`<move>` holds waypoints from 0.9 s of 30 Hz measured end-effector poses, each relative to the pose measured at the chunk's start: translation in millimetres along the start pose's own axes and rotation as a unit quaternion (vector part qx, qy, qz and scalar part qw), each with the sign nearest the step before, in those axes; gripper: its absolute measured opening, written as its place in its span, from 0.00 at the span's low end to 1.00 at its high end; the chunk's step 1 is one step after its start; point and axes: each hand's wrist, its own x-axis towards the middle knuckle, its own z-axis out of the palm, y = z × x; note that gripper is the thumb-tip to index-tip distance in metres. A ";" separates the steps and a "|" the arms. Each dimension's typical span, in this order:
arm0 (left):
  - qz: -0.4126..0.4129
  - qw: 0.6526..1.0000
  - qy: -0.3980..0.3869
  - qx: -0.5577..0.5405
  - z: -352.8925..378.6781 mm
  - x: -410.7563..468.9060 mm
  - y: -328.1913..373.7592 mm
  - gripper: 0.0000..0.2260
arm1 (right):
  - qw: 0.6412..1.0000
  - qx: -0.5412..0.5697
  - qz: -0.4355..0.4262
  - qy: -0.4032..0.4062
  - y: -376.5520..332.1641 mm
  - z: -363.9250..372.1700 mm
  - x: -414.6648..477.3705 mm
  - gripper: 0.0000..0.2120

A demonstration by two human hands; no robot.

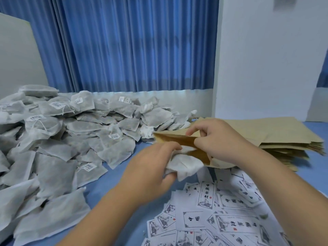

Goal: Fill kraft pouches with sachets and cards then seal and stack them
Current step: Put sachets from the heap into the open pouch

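At the mouth of the kraft pouch [177,139], held above the blue surface [110,183], the left hand [150,167] grips a white sachet [184,166] whose end sits partly inside. The right hand [218,139] pinches the pouch's upper edge and holds it spread. Left of the pouch lies a heap of sachets [62,130]; to its right, a stack of flat pouches [284,137]; on its near side, scattered printed cards [221,219].

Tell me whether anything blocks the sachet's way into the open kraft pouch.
Nothing visible does. The right hand pinches the kraft pouch open, and the sachet gripped by the left hand sits at its mouth.
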 end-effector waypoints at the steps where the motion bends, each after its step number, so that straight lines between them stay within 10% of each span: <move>1: -0.009 1.000 -0.005 -0.007 0.3 0.3 1.7 0.20 | 1.000 0.003 -0.002 -0.011 -0.6 -1.4 -0.2 0.14; 7: -0.102 0.994 -0.006 -0.027 -0.2 20.3 13.6 0.08 | 0.997 0.009 -0.024 -0.068 -9.2 0.7 -0.7 0.14; 14: -0.180 0.962 -0.040 0.203 9.4 37.2 33.8 0.11 | 0.997 0.000 -0.031 -0.072 -10.3 -2.9 -2.0 0.14; 20: -0.192 0.972 0.025 -0.130 1.4 17.2 23.4 0.12 | 0.999 0.019 -0.026 -0.042 -8.7 -8.6 -0.9 0.15; 27: -0.100 0.991 -0.040 -0.084 7.3 19.7 24.6 0.10 | 0.995 0.043 -0.062 -0.064 -18.5 2.6 -3.6 0.14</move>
